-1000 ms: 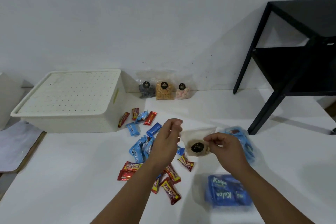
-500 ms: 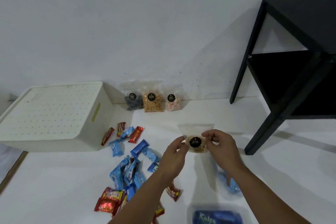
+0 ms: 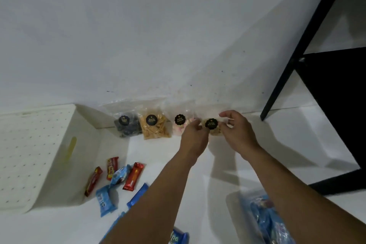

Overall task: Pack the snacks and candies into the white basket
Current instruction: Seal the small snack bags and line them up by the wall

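Both my hands reach to the wall and hold a clear snack bag [image 3: 211,124] with a black round sticker. My left hand [image 3: 193,136] pinches its left side and my right hand [image 3: 236,131] its right side. The bag stands at the right end of a row of three like bags: dark snacks [image 3: 126,125], yellow sticks [image 3: 155,128], pink sweets [image 3: 179,125]. The white basket [image 3: 85,144] sits at the left with a perforated lid on it. Loose red candies [image 3: 132,176] and blue candies [image 3: 105,200] lie on the floor beside it.
A black table [image 3: 293,53] stands at the right, one leg close to my right hand. A clear bag of blue packets [image 3: 265,218] lies at the lower right. A blue pack [image 3: 178,238] shows at the bottom edge. The wall is right behind the row.
My hands carried the stickered bag forward from above the candy pile to the wall, beside the pink bag. The view has moved forward and to the right with them.
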